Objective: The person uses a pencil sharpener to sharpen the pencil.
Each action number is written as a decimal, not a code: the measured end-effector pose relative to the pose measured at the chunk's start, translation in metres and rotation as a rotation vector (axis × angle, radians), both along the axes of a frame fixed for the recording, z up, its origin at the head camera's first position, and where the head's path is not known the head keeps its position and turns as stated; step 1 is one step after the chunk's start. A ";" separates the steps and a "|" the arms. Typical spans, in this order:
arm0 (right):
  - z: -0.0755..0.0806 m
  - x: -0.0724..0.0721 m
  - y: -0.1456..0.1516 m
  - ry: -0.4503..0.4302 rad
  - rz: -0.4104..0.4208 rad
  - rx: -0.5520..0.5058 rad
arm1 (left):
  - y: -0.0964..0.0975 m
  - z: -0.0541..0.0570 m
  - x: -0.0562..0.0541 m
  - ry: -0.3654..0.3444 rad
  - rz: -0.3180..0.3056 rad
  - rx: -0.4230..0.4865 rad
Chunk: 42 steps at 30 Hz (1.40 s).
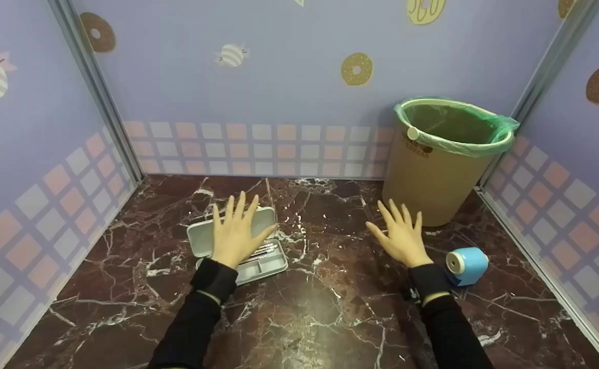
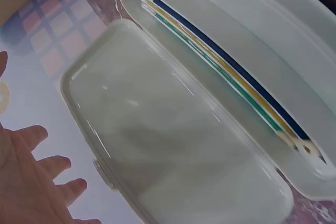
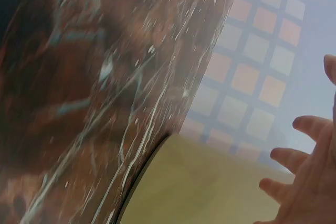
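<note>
My left hand [image 1: 235,236] is held with fingers spread above an open pencil case [image 1: 271,266], hiding part of it. The case is pale grey-green, its lid [image 2: 157,119] folded back. Several slim pencils or pens [image 2: 226,66] in navy, yellow and green lie in its long compartment in the left wrist view. My right hand [image 1: 401,237], fingers also spread, is over the table and holds nothing. Just right of that wrist stands a blue pencil sharpener [image 1: 473,265] with a round cream face and a hole in it.
A tan waste bin [image 1: 433,179] with a green liner [image 1: 504,125] stands at the back right. Purple patterned walls [image 1: 289,92] border the dark red marbled table [image 1: 299,307] at the back and both sides. White specks lie on the table's middle.
</note>
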State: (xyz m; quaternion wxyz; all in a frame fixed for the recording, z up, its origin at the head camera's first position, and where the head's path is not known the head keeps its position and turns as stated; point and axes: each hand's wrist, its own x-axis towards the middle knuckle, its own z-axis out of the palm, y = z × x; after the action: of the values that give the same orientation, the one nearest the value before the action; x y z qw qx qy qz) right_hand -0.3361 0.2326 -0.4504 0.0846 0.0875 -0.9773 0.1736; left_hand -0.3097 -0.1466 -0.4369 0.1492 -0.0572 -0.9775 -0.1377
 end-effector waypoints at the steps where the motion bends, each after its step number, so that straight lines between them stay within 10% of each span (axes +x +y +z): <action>1: 0.000 0.000 -0.004 -0.001 0.006 -0.004 | -0.004 -0.001 0.002 0.001 0.007 -0.005; 25: -0.016 -0.003 -0.110 0.084 0.381 -0.071 | -0.105 -0.017 0.078 -0.166 0.149 0.078; 42: -0.021 -0.010 -0.179 0.173 0.607 -0.010 | -0.111 -0.036 0.085 -0.285 0.026 0.140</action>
State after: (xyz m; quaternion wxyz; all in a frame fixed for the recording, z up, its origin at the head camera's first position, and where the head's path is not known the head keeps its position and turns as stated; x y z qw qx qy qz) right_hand -0.3465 0.0533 -0.4716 0.1120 0.3893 -0.8948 0.1875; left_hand -0.2243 -0.2575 -0.4724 0.0143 -0.0138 -0.9774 -0.2103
